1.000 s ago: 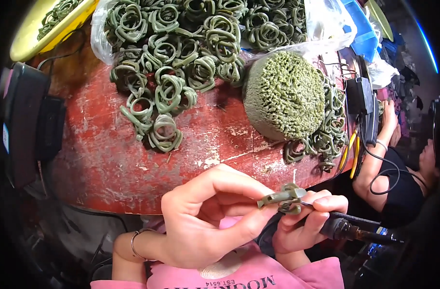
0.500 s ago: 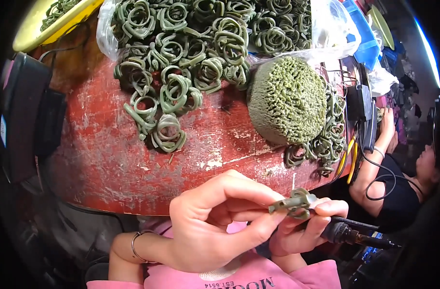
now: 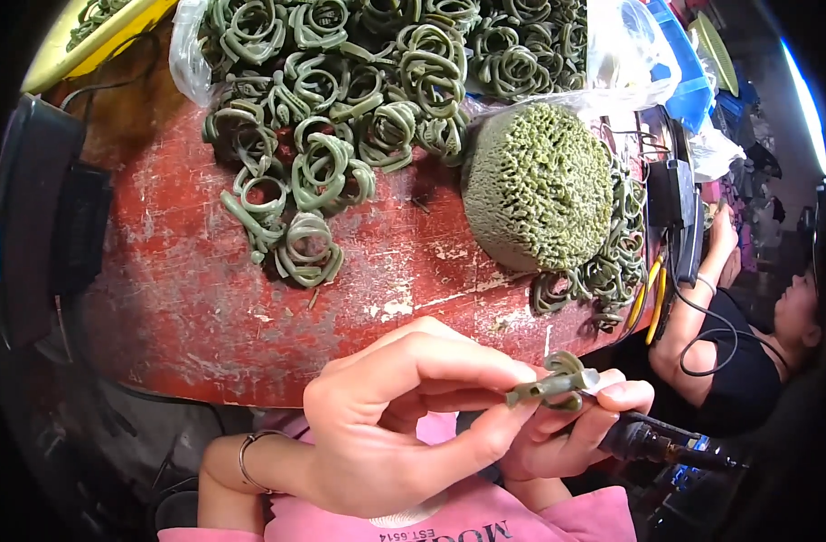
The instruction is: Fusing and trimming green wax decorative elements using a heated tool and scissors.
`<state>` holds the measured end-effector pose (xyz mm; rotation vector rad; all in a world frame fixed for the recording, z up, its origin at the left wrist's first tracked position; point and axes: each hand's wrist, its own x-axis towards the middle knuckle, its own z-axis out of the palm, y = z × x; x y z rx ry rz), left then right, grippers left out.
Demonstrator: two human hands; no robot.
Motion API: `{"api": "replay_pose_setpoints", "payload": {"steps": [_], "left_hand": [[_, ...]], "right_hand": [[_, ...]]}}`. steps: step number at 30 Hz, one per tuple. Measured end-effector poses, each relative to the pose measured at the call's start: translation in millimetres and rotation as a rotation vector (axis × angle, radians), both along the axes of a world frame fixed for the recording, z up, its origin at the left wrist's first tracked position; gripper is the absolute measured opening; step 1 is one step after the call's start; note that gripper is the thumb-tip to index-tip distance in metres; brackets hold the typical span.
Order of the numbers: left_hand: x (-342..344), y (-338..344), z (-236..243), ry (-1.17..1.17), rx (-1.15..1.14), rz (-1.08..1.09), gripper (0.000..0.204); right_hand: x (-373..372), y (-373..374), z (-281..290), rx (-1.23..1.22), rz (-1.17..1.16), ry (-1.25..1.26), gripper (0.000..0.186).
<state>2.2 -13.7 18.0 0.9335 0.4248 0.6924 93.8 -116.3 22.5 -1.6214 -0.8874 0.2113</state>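
- My left hand [image 3: 368,452] is nearest: thumb and forefinger are closed on one end of the small green piece [image 3: 546,389], the other fingers curled behind. A pinch at the end seems right, since it leaves the looped part uncovered; firm but light, because thin bands like these look easy to bend.
- My right hand [image 3: 558,443] is curled closed around the slender dark tool [image 3: 641,442], whose body slants away to the right. The fingers hide its front end, so I cannot tell whether it touches the piece.
- The green piece sits between my two hands, above my lap and just off the table's near edge. Bringing the hands together so one braces the other should take the wobble out; small strokes, away from the left fingertips, look safest.
- Beyond is the scuffed red table [image 3: 178,298]. A wrist against its edge could help if my arms tire.
- Farther over, green rings [image 3: 309,251] lie in a loose trail up to a heap, and a rough round green block [image 3: 544,194] stands to their right. My elbows should clear both.
- Off to the right, a co-worker's arm [image 3: 693,312] reaches forward, well apart from my tool.
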Motion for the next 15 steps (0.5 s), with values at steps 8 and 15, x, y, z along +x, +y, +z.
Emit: {"api": "replay_pose_setpoints", "payload": {"steps": [8, 15], "left_hand": [[-1.0, -2.2, -2.7, -0.044, -0.014, 0.001, 0.020], [-1.8, -1.5, -0.7, -0.077, -0.128, -0.051, 0.020]], "right_hand": [[10.8, -7.9, -11.5, 0.185, 0.107, 0.109, 0.014], [10.2, -4.8, -11.1, 0.196, 0.099, 0.091, 0.013]]}}
